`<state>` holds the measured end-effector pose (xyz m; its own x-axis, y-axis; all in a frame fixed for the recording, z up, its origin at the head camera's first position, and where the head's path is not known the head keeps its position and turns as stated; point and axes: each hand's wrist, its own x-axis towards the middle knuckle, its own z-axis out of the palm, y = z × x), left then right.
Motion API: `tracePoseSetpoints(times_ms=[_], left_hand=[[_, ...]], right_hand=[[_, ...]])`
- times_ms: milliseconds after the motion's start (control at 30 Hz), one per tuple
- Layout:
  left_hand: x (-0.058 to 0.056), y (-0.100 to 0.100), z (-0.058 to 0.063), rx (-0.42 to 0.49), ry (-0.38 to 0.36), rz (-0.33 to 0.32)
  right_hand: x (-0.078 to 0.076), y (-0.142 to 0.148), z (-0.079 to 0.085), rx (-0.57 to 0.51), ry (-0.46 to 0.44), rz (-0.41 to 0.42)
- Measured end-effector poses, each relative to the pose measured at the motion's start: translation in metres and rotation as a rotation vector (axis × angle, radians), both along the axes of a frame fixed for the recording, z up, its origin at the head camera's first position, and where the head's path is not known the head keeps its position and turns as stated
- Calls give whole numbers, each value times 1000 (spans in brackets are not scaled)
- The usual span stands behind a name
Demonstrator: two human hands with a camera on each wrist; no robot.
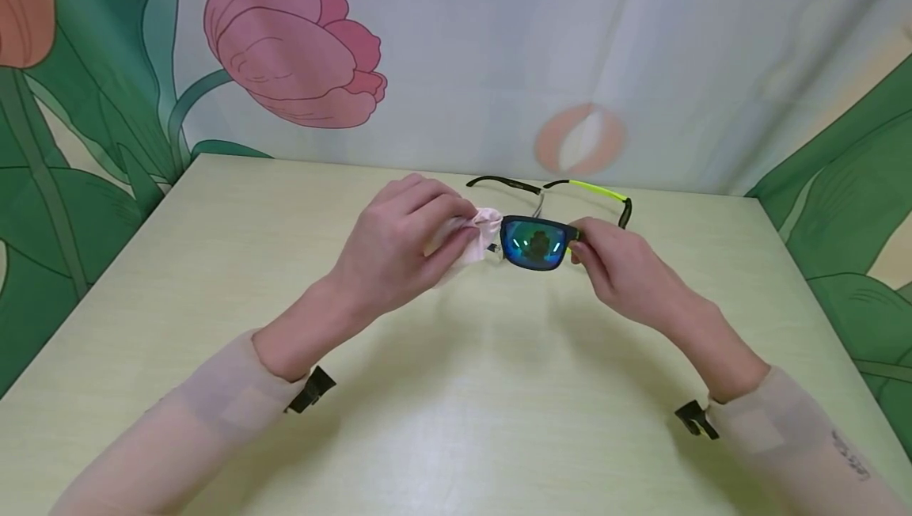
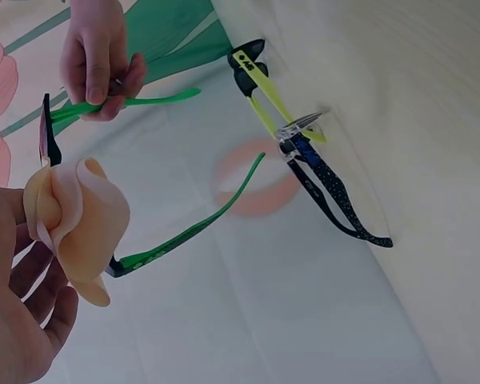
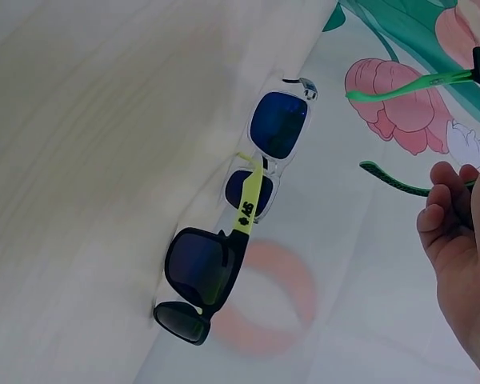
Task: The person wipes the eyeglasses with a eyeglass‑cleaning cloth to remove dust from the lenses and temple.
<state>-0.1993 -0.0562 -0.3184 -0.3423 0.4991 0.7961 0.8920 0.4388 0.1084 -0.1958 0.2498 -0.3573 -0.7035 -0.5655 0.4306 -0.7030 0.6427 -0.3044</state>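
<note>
Dark-framed sunglasses (image 1: pixel 536 244) with blue-green mirrored lenses and green temples (image 2: pixel 164 244) are held up over the table, lenses toward me. My right hand (image 1: pixel 627 267) pinches them by the temple near the hinge at the right end. My left hand (image 1: pixel 399 243) holds a soft pale pink cloth (image 1: pixel 488 225) bunched between thumb and fingers around the left lens, which the cloth hides. In the left wrist view the cloth (image 2: pixel 96 216) is folded in loose layers over that end of the frame, with a green temple sticking out past it.
Behind the held pair, two more sunglasses rest near the table's back edge: a black pair with yellow temples (image 3: pixel 200 268) and a clear-framed pair with blue lenses (image 3: pixel 278 126). A floral-print curtain (image 1: pixel 456 49) hangs behind the pale table (image 1: pixel 442 437).
</note>
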Motion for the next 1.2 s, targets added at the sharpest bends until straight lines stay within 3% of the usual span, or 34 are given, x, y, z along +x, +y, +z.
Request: tracePoseSetpoints(times_ms=[233,600,867,1200], left_hand=[[-2,-6,-3,-12,-5,19],[-6,-18,-6,-29,-72,72],[-4,-15,-4,-12,-60,40],[0,-4,-1,8,8,-29]], right_hand=[[-1,4,-2,-25,57,23],[0,10,1,-13,66,22],[0,10,0,-19,73,36],[1,6,2,-9,62,37]])
